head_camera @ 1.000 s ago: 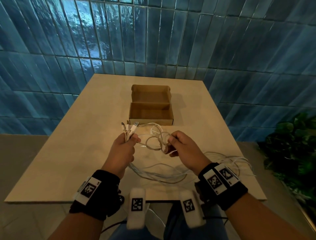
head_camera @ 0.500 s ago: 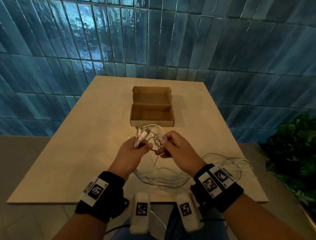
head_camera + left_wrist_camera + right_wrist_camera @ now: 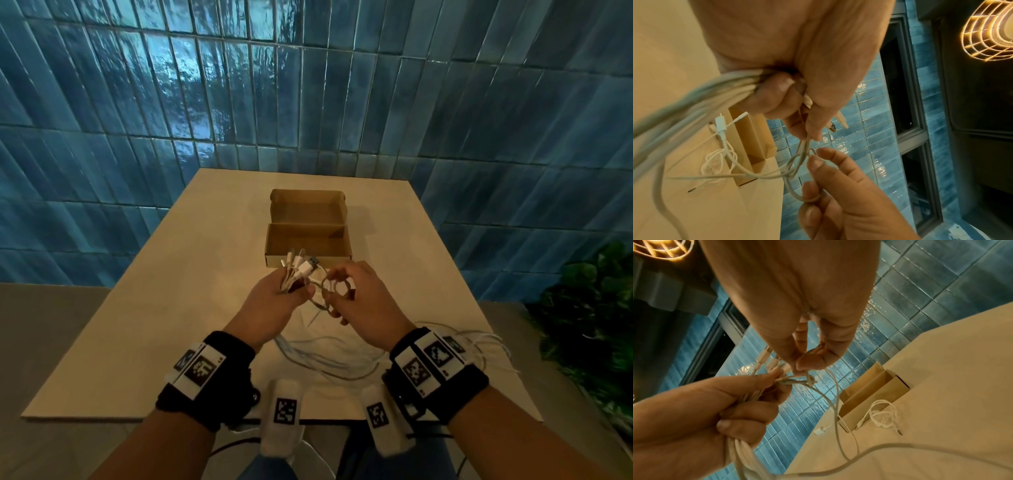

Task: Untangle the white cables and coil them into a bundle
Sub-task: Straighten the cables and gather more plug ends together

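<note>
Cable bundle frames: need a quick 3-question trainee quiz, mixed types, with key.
1. True or false: the left hand grips several white cables with their connector ends sticking up out of the fist.
2. Multiple choice: what does the right hand pinch? A) a small cable loop B) the cardboard box flap C) nothing
3. Fill in: the open cardboard box sits on the ___, beyond both hands.

Key: 1 true; 2 A; 3 table
</note>
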Tool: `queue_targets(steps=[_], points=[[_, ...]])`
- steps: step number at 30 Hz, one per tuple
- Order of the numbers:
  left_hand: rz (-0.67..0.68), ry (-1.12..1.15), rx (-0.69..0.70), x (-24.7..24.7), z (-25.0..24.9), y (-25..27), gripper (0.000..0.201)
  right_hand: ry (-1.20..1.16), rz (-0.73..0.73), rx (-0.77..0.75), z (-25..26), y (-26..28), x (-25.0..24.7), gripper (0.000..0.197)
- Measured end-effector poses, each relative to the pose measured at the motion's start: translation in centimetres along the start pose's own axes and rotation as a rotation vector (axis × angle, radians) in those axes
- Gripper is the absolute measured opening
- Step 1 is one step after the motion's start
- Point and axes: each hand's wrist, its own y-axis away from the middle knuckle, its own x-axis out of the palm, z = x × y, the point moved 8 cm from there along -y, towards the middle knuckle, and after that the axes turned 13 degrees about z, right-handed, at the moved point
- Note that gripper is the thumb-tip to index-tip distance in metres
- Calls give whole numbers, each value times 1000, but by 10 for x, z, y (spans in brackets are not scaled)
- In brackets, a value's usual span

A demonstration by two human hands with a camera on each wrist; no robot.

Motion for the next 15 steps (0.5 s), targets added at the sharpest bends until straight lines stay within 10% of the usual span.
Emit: queue_targets(steps=[15], points=[[41,-119,184,-2,-66,-2,14,547,-130,-259,60,-1,-23,27]])
